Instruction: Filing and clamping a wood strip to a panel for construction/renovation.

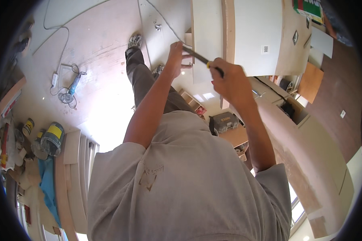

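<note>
My right hand [230, 80] is wrapped round the black handle of a long, narrow, dark tool that looks like a flat file [197, 55]. A yellow band marks the top of its handle. The tool slants up and left to my left hand [176, 60], which grips its far end near the thumb while the other fingers stick out to the right. Close beside both hands stands a white cabinet panel [207, 24] with a bare wood edge. The blade passes across this panel's lower left part; whether it touches the edge I cannot tell.
A blue corded angle grinder [73, 86] and a white power strip [54, 79] lie on the board at left. Yellow-labelled tubs [52, 136] stand at lower left. A grey toolbox [224, 121] sits right of my waist. Cables cross the floor near my shoe [135, 41].
</note>
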Demonstrator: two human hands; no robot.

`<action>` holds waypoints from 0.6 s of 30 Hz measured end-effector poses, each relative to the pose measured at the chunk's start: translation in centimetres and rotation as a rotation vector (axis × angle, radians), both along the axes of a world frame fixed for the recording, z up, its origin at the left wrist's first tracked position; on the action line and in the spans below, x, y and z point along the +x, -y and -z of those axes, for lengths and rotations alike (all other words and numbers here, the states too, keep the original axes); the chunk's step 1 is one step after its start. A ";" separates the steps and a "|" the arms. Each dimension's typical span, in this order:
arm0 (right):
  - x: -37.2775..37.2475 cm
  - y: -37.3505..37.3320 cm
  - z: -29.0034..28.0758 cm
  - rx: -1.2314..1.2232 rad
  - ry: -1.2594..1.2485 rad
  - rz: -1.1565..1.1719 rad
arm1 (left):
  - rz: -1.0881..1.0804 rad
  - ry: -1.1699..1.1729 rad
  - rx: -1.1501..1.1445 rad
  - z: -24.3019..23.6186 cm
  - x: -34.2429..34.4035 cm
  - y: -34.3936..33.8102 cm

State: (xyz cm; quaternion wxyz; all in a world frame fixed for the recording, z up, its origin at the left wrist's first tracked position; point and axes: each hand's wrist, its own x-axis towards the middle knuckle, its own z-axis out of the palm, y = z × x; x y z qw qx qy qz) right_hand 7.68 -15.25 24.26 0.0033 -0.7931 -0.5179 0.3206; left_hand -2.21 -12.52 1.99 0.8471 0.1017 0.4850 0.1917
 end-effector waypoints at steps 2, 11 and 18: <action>-0.8 -0.2 0.9 -0.010 0.035 -0.042 | 0.024 0.006 -0.031 2.7 -0.9 1.1; -0.9 -0.9 0.9 -0.055 0.098 -0.157 | 0.025 0.014 0.017 3.0 -0.5 0.9; -2.1 -3.1 -2.2 -0.104 0.174 -0.152 | -0.008 0.057 0.078 0.7 -0.2 1.1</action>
